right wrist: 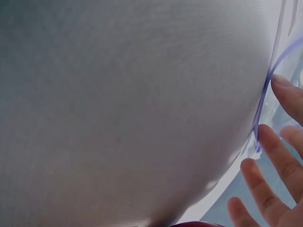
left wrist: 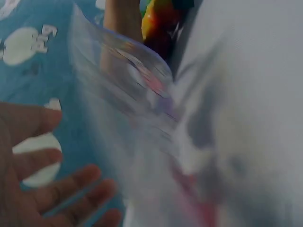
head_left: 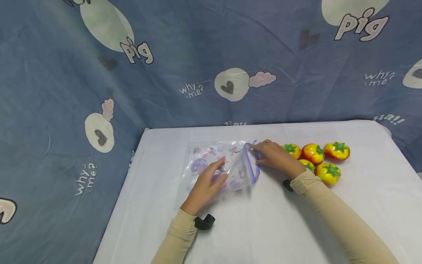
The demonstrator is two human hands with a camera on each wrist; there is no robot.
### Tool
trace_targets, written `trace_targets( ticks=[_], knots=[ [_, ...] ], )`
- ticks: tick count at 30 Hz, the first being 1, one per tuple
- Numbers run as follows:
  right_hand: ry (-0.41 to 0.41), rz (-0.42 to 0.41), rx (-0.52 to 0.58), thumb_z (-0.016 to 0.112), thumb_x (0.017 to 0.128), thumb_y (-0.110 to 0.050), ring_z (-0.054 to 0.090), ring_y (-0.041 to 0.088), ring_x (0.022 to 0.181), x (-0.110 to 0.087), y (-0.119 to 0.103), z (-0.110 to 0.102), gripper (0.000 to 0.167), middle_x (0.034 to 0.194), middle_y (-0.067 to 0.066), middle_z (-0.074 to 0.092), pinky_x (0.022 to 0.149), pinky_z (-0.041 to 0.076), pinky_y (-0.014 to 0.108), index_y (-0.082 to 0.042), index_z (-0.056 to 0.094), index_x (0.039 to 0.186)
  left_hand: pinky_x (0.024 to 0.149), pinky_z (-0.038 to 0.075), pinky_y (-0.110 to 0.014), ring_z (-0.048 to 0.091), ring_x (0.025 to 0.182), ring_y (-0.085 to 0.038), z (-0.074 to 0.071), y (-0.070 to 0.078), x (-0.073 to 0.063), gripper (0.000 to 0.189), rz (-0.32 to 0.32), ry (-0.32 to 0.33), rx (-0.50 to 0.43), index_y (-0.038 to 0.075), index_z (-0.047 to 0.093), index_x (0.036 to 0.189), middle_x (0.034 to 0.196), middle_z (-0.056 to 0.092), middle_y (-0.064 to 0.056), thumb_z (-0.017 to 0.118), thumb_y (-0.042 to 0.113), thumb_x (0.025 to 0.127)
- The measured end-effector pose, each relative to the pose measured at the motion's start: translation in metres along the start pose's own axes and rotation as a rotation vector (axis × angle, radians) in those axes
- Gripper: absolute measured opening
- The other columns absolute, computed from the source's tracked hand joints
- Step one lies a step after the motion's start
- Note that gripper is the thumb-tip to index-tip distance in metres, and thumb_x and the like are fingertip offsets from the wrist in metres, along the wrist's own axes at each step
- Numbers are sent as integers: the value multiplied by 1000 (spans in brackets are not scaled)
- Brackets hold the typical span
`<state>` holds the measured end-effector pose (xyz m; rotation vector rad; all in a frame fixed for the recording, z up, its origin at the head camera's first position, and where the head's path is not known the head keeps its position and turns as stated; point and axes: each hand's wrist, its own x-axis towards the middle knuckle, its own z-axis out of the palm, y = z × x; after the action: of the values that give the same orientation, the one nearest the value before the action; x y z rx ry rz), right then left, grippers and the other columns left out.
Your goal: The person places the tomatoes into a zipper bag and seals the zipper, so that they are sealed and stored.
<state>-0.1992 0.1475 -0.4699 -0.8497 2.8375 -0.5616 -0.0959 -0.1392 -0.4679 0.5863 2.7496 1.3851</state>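
A clear plastic zip bag (head_left: 199,167) with pink and purple prints lies on the white table, its purple zip edge (head_left: 249,167) facing right. The bag's mouth gapes, with the upper side raised off the lower. My left hand (head_left: 204,187) hovers over the bag's near side, fingers spread and holding nothing; in the left wrist view the fingers (left wrist: 52,161) stand beside the blurred plastic. At the mouth, my right hand (head_left: 275,156) touches the zip edge with extended fingertips. Its thumb and fingers show spread along the purple strip (right wrist: 265,90) in the right wrist view.
Several shiny yellow-red model fruits (head_left: 336,151) with green leafy tops sit grouped at the right, partly behind my right forearm. The white table (head_left: 366,198) meets a blue printed cloth (head_left: 184,44) at its back and left. A dark wrist camera (head_left: 204,222) is on my left wrist.
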Motion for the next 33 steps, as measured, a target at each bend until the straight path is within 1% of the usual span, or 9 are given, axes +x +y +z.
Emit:
trace_targets(
  ticks=[3,7,12,15,17,23,25,29,33],
  knots=[
    [5,2,5,86,84,-22,61,38,121,0,1,1,70,132,15,71,107,52,55,-7,58,147,90,59,-34,64,104,-20,1,15,8,59,-17,-18,112,19,43,158,129,63,-9,59,39,105],
    [6,8,-6,86,84,-21,62,37,120,0,1,1,69,130,14,72,107,53,54,-8,59,146,64,50,-25,55,78,-13,9,37,22,63,-31,-69,271,23,41,159,110,61,-6,53,53,105],
    [2,12,-4,86,84,-20,62,36,120,0,0,1,69,130,14,72,107,53,54,-8,58,147,67,58,-37,67,81,-21,24,57,40,69,-21,-141,440,26,40,160,119,67,-9,46,64,102],
    [5,5,2,86,85,-19,62,36,119,-1,-1,1,68,131,14,72,107,53,54,-8,59,146,69,62,-43,71,84,-28,33,63,49,70,-19,-171,538,27,44,158,130,68,-13,47,67,101],
    [5,3,6,85,85,-19,62,36,119,-1,0,1,67,131,14,71,106,53,54,-8,59,146,66,61,-42,71,82,-30,38,64,53,68,-29,-195,588,27,47,156,128,69,-13,50,65,100],
    [-5,13,7,85,85,-19,62,34,119,-1,1,0,66,132,13,71,107,54,52,-10,59,146,57,53,-37,63,70,-26,45,66,58,56,-75,-252,600,24,57,148,112,70,-11,58,46,97],
    [-4,14,7,85,85,-18,62,33,118,-1,0,0,66,131,13,72,106,54,51,-10,60,145,60,54,-37,62,71,-25,45,67,57,51,-92,-273,573,20,60,144,111,69,-11,58,40,97],
    [5,2,4,87,83,-18,63,33,115,0,1,0,65,127,13,73,103,55,50,-9,63,142,76,60,-40,69,85,-28,47,65,54,44,-132,-294,531,12,66,134,116,72,-12,60,34,97],
    [2,-1,-2,87,83,-17,63,33,115,0,1,-1,64,126,12,73,103,55,51,-10,63,142,75,60,-37,67,81,-24,48,61,52,46,-156,-291,489,6,67,128,113,72,-13,70,34,92]
  ],
)
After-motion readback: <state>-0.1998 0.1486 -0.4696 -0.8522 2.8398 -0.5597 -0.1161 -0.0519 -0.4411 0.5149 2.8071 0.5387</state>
